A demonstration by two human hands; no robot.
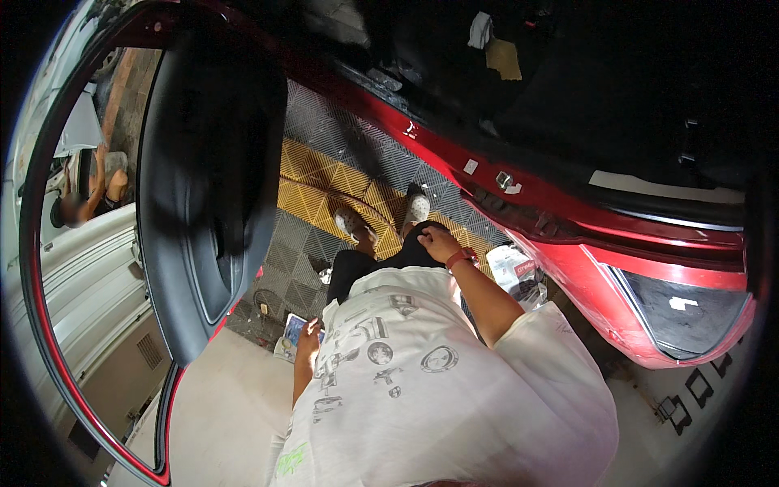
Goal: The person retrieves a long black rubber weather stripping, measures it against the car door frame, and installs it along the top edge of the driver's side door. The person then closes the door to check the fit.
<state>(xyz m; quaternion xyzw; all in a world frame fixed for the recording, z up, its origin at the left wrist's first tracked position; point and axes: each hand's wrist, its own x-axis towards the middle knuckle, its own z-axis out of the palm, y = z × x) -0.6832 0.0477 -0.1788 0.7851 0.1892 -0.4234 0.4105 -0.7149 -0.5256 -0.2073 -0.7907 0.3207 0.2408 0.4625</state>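
Note:
My left hand point(308, 337) hangs low beside my white printed shirt point(454, 365), its fingers curled inward. Right by it is a flat blue-and-white packet point(289, 334); whether the fingers touch it, I cannot tell. At my right thigh, over the black trousers point(415, 243), my right hand point(439, 243) is loosely closed, with a red band point(461, 257) on the wrist. Whatever either hand may hold is hidden. An open car door point(215, 211) with a dark inner panel stands to my left. Ahead and to the right runs the red door sill point(422, 150) of the car.
Under my light clogs point(417, 209) lies yellow and grey tiled flooring point(312, 174), crossed by a thin hose point(324, 191). A white bag point(511, 268) sits by the red bodywork. Inside the dark cabin is a tan piece point(503, 60). Through the door's window frame, another person point(97, 187) shows.

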